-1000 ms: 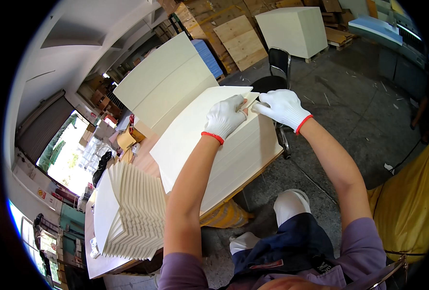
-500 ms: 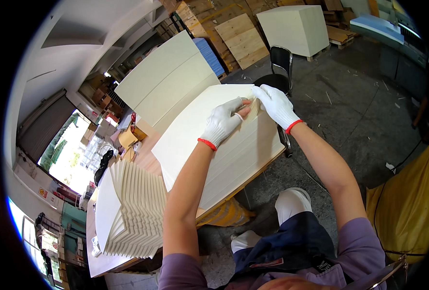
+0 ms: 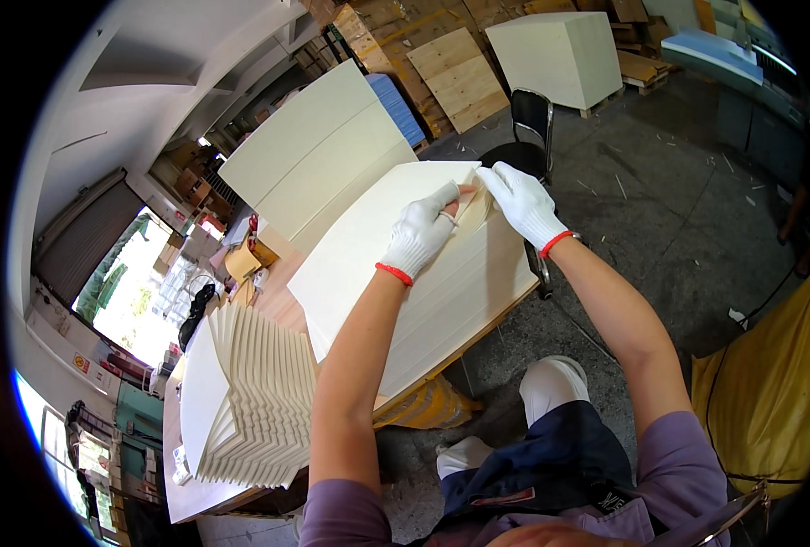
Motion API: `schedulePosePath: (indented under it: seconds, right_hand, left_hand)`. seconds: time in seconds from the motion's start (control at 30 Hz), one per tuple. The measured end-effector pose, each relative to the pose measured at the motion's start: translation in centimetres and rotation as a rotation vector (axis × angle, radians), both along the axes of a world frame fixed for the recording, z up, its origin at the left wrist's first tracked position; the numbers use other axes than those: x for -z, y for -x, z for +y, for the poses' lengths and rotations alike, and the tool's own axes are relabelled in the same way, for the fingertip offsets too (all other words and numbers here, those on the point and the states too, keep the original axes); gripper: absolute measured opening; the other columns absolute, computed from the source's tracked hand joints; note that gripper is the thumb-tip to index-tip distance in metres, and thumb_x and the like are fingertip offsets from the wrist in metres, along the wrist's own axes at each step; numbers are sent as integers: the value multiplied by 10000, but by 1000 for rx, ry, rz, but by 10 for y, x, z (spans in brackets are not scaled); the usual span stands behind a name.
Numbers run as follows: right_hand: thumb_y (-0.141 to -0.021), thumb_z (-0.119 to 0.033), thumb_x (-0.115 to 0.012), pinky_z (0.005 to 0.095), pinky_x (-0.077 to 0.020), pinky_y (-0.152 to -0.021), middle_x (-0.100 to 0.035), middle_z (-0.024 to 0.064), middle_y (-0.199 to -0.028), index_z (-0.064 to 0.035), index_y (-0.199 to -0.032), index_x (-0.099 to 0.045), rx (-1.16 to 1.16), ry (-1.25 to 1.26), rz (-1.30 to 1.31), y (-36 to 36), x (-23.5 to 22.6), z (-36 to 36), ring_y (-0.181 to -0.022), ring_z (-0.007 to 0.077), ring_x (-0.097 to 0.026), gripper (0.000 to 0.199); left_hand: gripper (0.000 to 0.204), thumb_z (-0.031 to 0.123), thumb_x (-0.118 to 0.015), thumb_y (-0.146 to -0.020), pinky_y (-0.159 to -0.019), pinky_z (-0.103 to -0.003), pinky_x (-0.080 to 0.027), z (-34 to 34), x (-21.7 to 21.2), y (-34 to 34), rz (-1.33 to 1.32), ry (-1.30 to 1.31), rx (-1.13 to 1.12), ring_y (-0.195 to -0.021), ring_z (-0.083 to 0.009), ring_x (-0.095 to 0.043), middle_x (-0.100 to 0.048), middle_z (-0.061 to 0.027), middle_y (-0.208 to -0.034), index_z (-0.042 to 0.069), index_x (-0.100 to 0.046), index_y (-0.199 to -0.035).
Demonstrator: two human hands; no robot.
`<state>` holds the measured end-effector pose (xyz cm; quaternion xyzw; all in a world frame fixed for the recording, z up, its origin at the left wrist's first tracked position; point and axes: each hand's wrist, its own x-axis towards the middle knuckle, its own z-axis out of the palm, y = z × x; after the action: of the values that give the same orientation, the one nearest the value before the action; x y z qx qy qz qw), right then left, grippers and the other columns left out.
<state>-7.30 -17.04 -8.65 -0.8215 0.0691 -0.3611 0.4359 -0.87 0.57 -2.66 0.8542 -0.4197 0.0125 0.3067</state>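
Observation:
A thick stack of large cream paper sheets (image 3: 396, 273) lies on a wooden table (image 3: 282, 301). My left hand (image 3: 420, 232), in a white glove with a red cuff, pinches the lifted far corner of the top sheets. My right hand (image 3: 523, 202), gloved the same way, grips that same corner from the right side. The corner (image 3: 474, 201) curls up between the two hands. A fanned pile of folded cream sheets (image 3: 254, 401) sits at the near left of the table.
Another tall stack of cream sheets (image 3: 318, 155) stands beyond the one I hold. A black chair (image 3: 531, 118) is just past my right hand. Wooden pallets (image 3: 455, 77) and a big cream block (image 3: 564, 55) stand on the grey floor. Yellow fabric (image 3: 769, 392) hangs at right.
Both hands have shifted left and away along the far edge of the stack, closing together on its corner, which now curls up between them.

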Motion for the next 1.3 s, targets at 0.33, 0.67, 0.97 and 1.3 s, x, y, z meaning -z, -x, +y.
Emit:
schedulePosePath:
  seconds: [0.33, 0.67, 0.97, 1.3]
  right_hand:
    - [-1012, -504, -399, 497, -447, -718, -620, 229, -874, -42, -937, -577, 24, -1, -2, -5, 6, -2, -864, 436, -598, 500]
    - [-1010, -512, -406, 488, -443, -697, -609, 227, -844, -37, -916, -565, 16, -10, -31, -5, 6, -3, -840, 433, -597, 509]
    - [-1000, -534, -423, 485, -432, -689, -595, 226, -814, -37, -888, -544, 30, -31, 12, -4, 4, 0, -811, 426, -594, 524]
    - [-1002, -531, -425, 479, -430, -692, -592, 221, -813, -38, -881, -544, 33, -54, -26, -5, 7, 0, -811, 430, -585, 521]
  left_hand:
    - [375, 288, -735, -865, -701, -320, -468, -1, 0, 1, -84, -83, -10, -696, -142, -549, -562, -38, -712, 158, -672, -1210]
    - [348, 256, -680, -893, -742, -325, -488, -2, 2, 1, -115, -61, 5, -739, -170, -589, -626, -67, -779, 168, -665, -1230]
    - [299, 227, -626, -911, -772, -332, -509, 0, 3, -4, -97, -94, -1, -768, -192, -641, -685, -107, -861, 156, -668, -1199]
    - [317, 300, -682, -904, -817, -351, -507, -2, -5, 7, -64, -133, -2, -877, -214, -674, -714, -99, -954, 184, -681, -1200]
